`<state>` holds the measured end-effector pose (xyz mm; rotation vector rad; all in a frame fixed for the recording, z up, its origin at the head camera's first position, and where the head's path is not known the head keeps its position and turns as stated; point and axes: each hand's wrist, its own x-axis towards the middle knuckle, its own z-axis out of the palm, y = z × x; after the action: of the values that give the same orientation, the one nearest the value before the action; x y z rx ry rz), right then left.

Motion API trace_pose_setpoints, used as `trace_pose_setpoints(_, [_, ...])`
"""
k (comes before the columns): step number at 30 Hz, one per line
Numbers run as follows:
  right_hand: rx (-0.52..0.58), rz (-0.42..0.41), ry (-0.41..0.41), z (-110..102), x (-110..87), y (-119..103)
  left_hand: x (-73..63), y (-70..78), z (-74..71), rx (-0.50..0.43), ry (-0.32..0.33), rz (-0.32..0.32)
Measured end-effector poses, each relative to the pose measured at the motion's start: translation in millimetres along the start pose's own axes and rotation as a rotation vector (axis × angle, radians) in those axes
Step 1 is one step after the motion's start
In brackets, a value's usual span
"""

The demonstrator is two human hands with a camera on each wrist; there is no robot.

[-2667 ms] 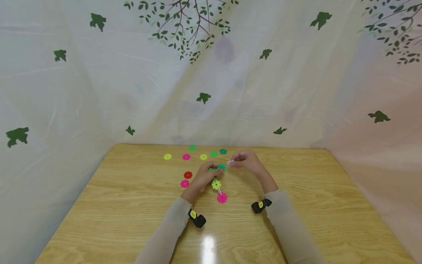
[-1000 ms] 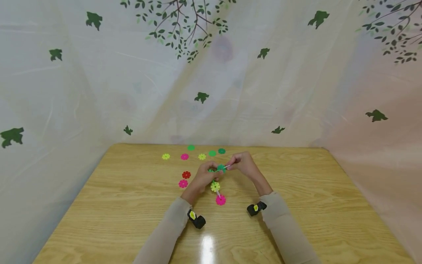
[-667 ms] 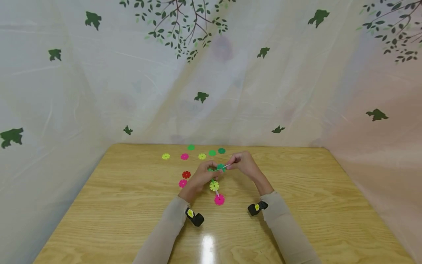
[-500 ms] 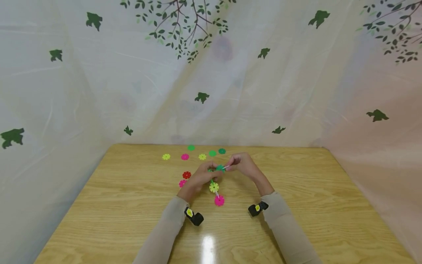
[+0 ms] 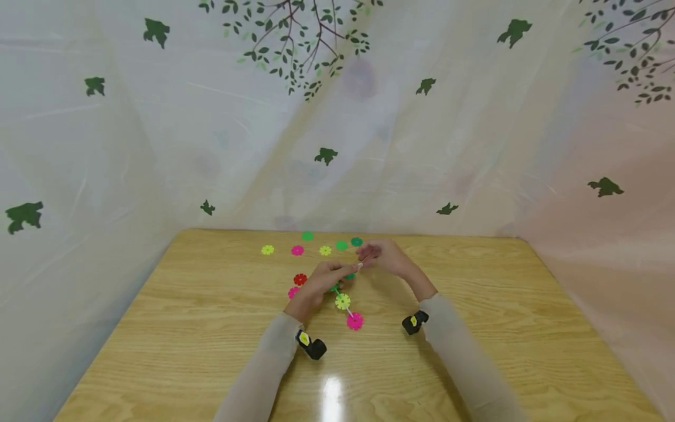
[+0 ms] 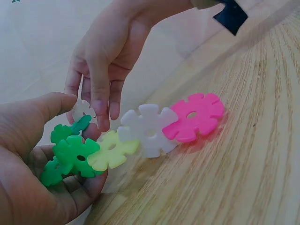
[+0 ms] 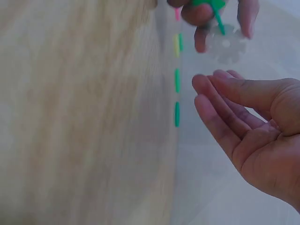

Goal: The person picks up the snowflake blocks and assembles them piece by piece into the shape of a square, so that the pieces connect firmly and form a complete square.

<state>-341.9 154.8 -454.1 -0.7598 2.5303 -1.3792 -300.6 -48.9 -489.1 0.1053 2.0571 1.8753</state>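
Observation:
My left hand [image 5: 323, 281] grips a chain of flower-shaped interlocking discs by its green discs [image 6: 75, 156]. From there the chain slants down through a yellow disc [image 6: 112, 151] and a white disc [image 6: 149, 130] to a pink disc [image 6: 196, 117] at the low end. At the upper end another white disc [image 7: 226, 44] is joined to a green one, beside the left thumb. My right hand [image 5: 385, 257] is just beyond that white disc. In the right wrist view its fingers are loosely extended, apart from the disc, and hold nothing.
Loose flower discs lie on the wooden table [image 5: 211, 340]: a red disc [image 5: 300, 279] and a partly hidden pink one left of the left hand. Farther back is a row with yellow [image 5: 268, 249], pink [image 5: 297, 250] and several green discs. A printed curtain [image 5: 253, 146] hangs behind.
My right hand brought the upper white disc from the right to the green end of the chain, then let go and opened. The left hand has turned slightly, still holding the chain.

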Motion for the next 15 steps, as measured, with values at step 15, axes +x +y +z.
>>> trace_pose_setpoints(15, [-0.265,0.097,-0.012,-9.0,57.5,26.3,4.4,-3.0,-1.9,-0.053,-0.057,0.019])
